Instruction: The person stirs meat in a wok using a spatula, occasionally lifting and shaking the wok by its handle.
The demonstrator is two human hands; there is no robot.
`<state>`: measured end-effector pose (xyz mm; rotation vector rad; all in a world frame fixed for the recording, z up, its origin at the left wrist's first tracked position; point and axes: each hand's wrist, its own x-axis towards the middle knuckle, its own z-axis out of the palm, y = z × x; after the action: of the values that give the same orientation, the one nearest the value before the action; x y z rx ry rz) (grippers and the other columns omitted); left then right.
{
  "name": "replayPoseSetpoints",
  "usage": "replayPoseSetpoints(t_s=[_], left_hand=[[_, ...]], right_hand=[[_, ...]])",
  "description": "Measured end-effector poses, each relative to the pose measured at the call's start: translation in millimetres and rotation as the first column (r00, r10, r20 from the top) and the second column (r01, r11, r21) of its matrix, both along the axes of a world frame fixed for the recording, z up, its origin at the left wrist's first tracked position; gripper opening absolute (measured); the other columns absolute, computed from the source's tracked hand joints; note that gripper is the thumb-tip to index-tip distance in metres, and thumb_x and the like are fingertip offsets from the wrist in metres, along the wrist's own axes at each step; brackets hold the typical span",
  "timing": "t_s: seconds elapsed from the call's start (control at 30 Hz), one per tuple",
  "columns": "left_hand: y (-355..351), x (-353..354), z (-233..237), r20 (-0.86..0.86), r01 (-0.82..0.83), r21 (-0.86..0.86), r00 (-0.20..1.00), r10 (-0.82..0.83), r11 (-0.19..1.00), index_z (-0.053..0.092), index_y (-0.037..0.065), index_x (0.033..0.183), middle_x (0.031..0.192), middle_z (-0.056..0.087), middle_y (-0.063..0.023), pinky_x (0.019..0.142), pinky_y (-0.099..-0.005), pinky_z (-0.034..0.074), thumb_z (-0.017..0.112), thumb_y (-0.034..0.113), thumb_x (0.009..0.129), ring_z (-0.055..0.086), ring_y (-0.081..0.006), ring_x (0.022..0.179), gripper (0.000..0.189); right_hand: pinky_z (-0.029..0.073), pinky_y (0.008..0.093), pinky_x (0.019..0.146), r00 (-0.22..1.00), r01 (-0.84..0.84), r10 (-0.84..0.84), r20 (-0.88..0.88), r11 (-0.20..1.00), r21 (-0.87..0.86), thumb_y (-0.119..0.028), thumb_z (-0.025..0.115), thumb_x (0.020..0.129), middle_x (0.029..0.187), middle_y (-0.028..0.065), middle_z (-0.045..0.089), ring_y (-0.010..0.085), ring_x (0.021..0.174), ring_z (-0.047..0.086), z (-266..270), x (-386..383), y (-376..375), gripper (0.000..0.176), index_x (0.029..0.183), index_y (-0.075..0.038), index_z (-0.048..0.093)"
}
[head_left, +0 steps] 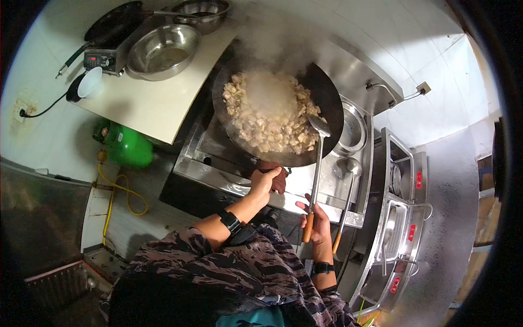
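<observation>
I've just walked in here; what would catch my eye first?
Probably the big dark wok, top centre on the stove, holding pale chopped food under rising steam. Just below, the left hand's grip is closed on a reddish-brown cloth at the wok's near edge. Further left, a bright green cylinder shows low by the pale tabletop.

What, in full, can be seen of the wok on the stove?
The wok is wide, round and dark, apparently metal, with a smooth sloping wall. It sits on the steel stove, loaded with pale-brown chopped food; steam blurs the food and far rim. A metal utensil dips in at the right. The left hand holds a brown cloth at the wok's near edge; any tilt is unclear.
</observation>
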<state>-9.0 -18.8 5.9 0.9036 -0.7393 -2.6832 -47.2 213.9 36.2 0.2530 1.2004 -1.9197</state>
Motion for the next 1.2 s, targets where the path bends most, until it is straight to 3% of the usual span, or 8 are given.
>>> replayPoseSetpoints(t_s=[0.1,0.23,0.33,0.5,0.8,0.9,1.03,1.2], left_hand=[[-1,0,-4,-0.034,0.023,0.031,0.999,-0.022,0.999,0.064,0.001,0.099,0.083,0.069,-0.0113,0.048,-0.0286,0.048,0.069,0.01,0.089,0.064,-0.0163,0.062,0.013],[0,-2,-7,0.041,-0.003,-0.016,0.999,0.004,1.0,0.064,0.0,0.096,0.081,0.068,-0.0107,0.047,-0.0288,0.047,0.068,0.01,0.089,0.063,-0.0165,0.06,0.012],[-2,3,-2,-0.006,0.007,0.022,1.0,-0.007,1.0,0.064,0.0,0.094,0.079,0.068,-0.0103,0.047,-0.0289,0.046,0.068,0.01,0.09,0.063,-0.016,0.06,0.011],[1,-1,-3,0.026,-0.045,-0.045,0.999,0.047,0.998,0.065,0.001,0.094,0.078,0.068,-0.0082,0.047,-0.0288,0.045,0.067,0.008,0.09,0.062,-0.0147,0.058,0.009],[-6,6,4,-0.077,0.064,-0.053,0.995,-0.068,0.997,0.064,0.002,0.093,0.073,0.065,-0.006,0.045,-0.0316,0.043,0.066,0.006,0.09,0.061,-0.0167,0.057,0.006],[4,-3,-15,-0.056,-0.076,-0.023,0.996,0.075,0.997,0.063,0.002,0.095,0.075,0.065,-0.0068,0.044,-0.0325,0.043,0.066,0.007,0.09,0.062,-0.0181,0.057,0.007],[-1,3,0,-0.058,-0.057,-0.021,0.997,0.056,0.998,0.062,0.003,0.099,0.078,0.066,-0.0073,0.044,-0.0331,0.043,0.067,0.008,0.089,0.062,-0.0186,0.057,0.012],[1,0,-3,0.035,-0.047,-0.044,0.998,0.049,0.998,0.062,0.002,0.1,0.079,0.066,-0.0082,0.045,-0.0344,0.044,0.067,0.009,0.09,0.062,-0.0183,0.058,0.014]], right_hand=[[0.048,0.0302,0.041,0.983,-0.123,0.145,0.111,0.975,-0.182,-0.031,0.055,0.1,0.075,0.0078,0.057,0.0145,0.046,0.05,-11,-23,19,0.048,0.139,-0.004,0.045],[0.041,0.0275,0.04,0.941,-0.235,0.32,-0.109,0.852,0.468,-0.018,0.058,0.098,0.064,0.001,0.05,0.0101,0.045,0.045,62,-46,32,0.024,0.117,-0.002,0.058],[0.041,0.034,0.051,0.59,0.045,0.666,-0.457,0.537,0.842,-0.018,0.062,0.095,0.066,0.0048,0.057,0.0178,0.052,0.05,87,-81,68,0.018,0.093,0.0,0.064],[0.046,0.0428,0.06,0.185,0.369,0.982,0.036,-0.103,0.924,-0.032,0.068,0.09,0.068,0.0161,0.063,0.0299,0.063,0.061,246,-120,28,0.029,0.086,-0.003,0.069],[0.056,0.0427,0.075,-0.126,0.562,0.736,0.665,-0.499,0.659,-0.033,0.079,0.078,0.077,0.0111,0.073,0.0271,0.077,0.072,344,-165,-112,0.026,0.085,-0.008,0.077],[0.053,0.0343,0.054,0.143,0.442,0.725,0.673,-0.656,0.612,-0.034,0.071,0.087,0.062,0.0046,0.071,0.0155,0.054,0.067,339,-166,-155,0.029,0.078,-0.008,0.076],[0.053,0.0333,0.051,0.19,0.405,0.654,0.732,-0.731,0.549,-0.036,0.067,0.093,0.064,0.0069,0.071,0.015,0.05,0.065,317,-194,-167,0.038,0.075,-0.002,0.074],[0.05,0.0308,0.041,0.298,0.085,0.777,0.554,-0.6,0.795,-0.039,0.061,0.097,0.066,0.0106,0.068,0.0172,0.046,0.06,240,-253,-131,0.043,0.083,0.001,0.068]])
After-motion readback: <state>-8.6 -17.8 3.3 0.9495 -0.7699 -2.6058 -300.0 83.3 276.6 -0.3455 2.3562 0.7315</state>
